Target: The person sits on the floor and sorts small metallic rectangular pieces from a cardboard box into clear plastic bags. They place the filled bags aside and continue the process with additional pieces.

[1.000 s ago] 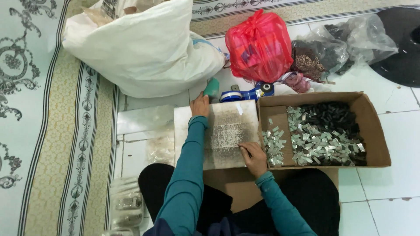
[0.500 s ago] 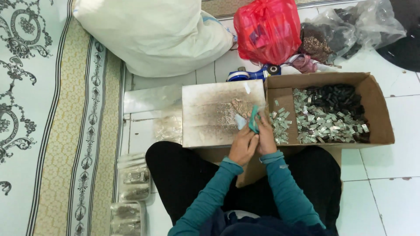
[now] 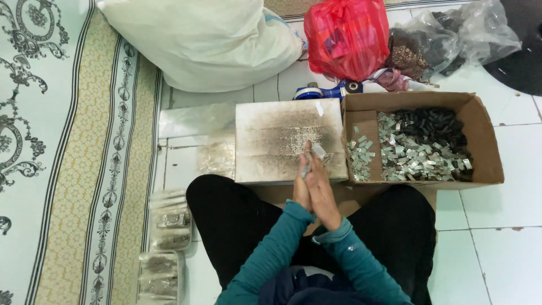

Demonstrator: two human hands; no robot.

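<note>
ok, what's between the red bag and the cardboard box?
Head view: a blue tape roll and a pinkish bundle lie on the tile between red bag and box.

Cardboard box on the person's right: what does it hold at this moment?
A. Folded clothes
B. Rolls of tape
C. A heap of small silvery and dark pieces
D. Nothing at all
C: the open cardboard box is filled with a heap of small silvery and dark pieces, lying beside the stained board over which the left hand and right hand are pressed together.
</note>
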